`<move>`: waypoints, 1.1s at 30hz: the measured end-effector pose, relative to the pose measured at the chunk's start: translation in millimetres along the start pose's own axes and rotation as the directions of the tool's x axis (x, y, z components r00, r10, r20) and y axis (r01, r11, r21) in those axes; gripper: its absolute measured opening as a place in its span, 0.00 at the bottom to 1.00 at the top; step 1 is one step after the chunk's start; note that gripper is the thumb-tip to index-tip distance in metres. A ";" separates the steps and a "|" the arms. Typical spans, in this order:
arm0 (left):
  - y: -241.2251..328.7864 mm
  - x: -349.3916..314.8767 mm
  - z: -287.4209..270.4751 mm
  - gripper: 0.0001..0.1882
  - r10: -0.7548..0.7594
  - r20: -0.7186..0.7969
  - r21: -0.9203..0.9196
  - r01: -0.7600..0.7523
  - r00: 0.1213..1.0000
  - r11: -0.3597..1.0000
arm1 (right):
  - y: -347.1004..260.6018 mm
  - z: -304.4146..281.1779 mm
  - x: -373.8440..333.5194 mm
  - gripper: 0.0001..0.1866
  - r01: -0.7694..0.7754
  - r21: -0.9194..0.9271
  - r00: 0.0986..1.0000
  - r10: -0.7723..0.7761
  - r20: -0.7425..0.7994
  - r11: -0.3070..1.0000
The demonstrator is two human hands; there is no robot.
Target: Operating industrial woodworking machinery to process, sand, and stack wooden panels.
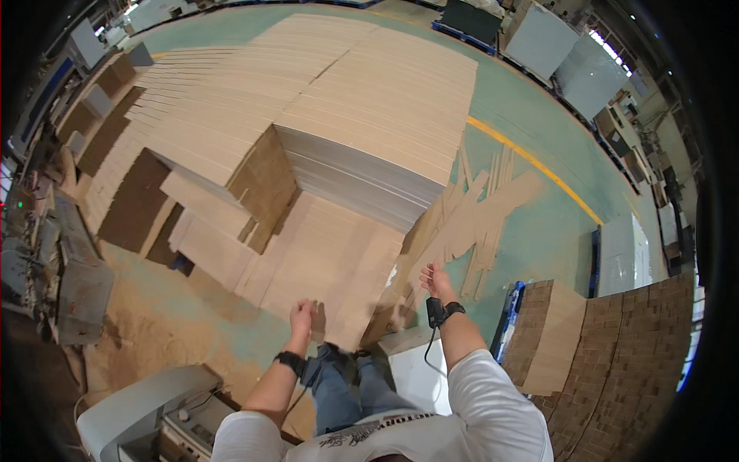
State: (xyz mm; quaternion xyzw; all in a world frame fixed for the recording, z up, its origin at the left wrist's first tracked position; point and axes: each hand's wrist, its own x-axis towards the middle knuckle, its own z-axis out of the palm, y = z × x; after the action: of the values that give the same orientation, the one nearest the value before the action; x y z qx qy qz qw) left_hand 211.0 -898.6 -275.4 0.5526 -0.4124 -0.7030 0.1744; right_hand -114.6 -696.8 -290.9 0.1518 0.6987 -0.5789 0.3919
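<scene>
My left hand (302, 316) is held over the near edge of a low layer of flat brown cardboard sheets (331, 239), its fingers curled in and no object showing in them. To the right, my right hand (436, 282) is raised with its fingers apart and holds nothing. It is above the right edge of the low sheets, near loose cardboard strips (493, 208). Both wrists wear black bands, and a small black device with a cable sits on the right one. Beyond the low layer rises a tall stack of cardboard sheets (385, 85).
Bundled cardboard (616, 346) stands at the lower right by a blue pallet (508, 319). A white box (419, 369) is beside my legs. A grey machine (146, 408) stands at lower left. A yellow line (539, 165) crosses the green floor.
</scene>
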 end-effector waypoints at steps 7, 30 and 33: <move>0.0 156.9 50.4 0.22 0.627 0.092 0.834 -0.404 0.773 0.375 | -36.0 35.8 92.5 0.27 0.144 0.171 0.987 -0.154 0.043 0.975; 11.7 184.1 60.8 0.31 0.604 0.254 0.955 -0.294 0.755 -0.034 | -15.8 69.5 168.1 0.15 0.259 0.452 0.965 -0.248 -0.085 0.854; 12.0 182.7 62.7 0.30 0.644 0.259 0.951 -0.308 0.720 -0.037 | -0.8 71.8 167.1 0.13 0.256 0.613 0.957 -0.286 -0.051 0.747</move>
State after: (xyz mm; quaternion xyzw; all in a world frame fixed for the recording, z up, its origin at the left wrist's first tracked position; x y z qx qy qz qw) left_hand 90.7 -1009.6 -378.7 0.4355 -0.8933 -0.0843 0.0719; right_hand -196.5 -804.0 -412.9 0.1542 0.4780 -0.8281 0.2490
